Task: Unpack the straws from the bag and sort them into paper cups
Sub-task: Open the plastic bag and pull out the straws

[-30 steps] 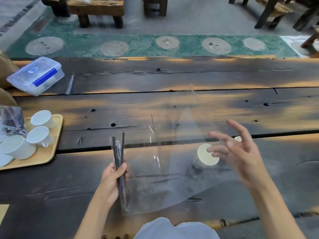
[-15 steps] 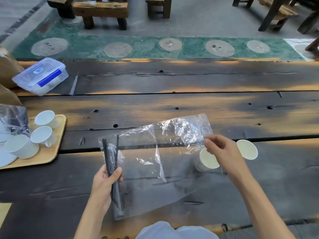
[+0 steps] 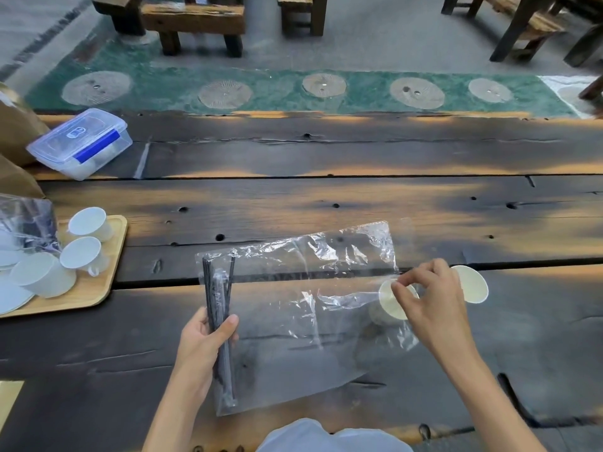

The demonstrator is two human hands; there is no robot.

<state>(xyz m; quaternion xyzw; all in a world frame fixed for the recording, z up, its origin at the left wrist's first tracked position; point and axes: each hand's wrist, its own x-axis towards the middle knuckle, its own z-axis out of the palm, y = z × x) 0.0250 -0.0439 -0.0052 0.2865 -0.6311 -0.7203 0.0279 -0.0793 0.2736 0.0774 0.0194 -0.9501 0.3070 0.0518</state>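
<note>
two hands on one clear bag

the left hand [image 3: 204, 340] has its grip around black straws [image 3: 219, 308] inside the bag [image 3: 293, 308]. the right hand [image 3: 430, 305] pinches the bag's far edge above two paper cups [image 3: 471, 283] on the tabletop [image 3: 326, 203].

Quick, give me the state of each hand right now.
Left hand: closed around the black straws through the clear bag.
Right hand: pinch grip closed on the bag's far end.
</note>
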